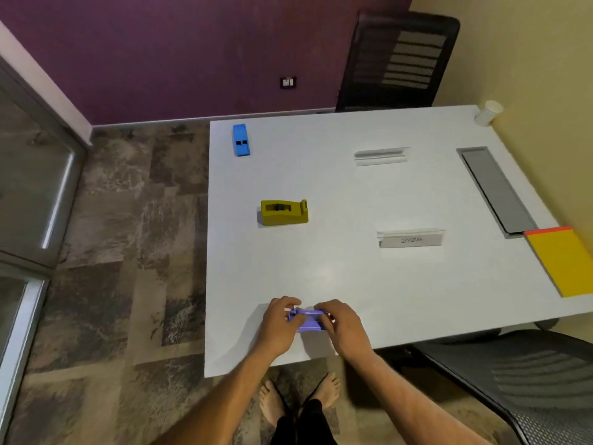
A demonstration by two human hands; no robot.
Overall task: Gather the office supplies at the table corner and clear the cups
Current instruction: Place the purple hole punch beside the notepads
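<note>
A small purple office tool (307, 320) sits near the front edge of the white table (353, 277). My left hand (278, 326) grips its left end and my right hand (341, 327) grips its right end. A yellow tape dispenser (284, 212) rests mid-table on the left. A blue stapler-like tool (241, 139) lies near the far left corner. One white paper cup (488, 112) stands at the far right corner against the wall.
Two white name-card holders (381, 156) (410, 239) lie on the table. A grey cable tray (495, 189) and a yellow folder (564, 263) sit on the right side. Black mesh chairs stand at the far edge (398, 59) and near right (519, 380).
</note>
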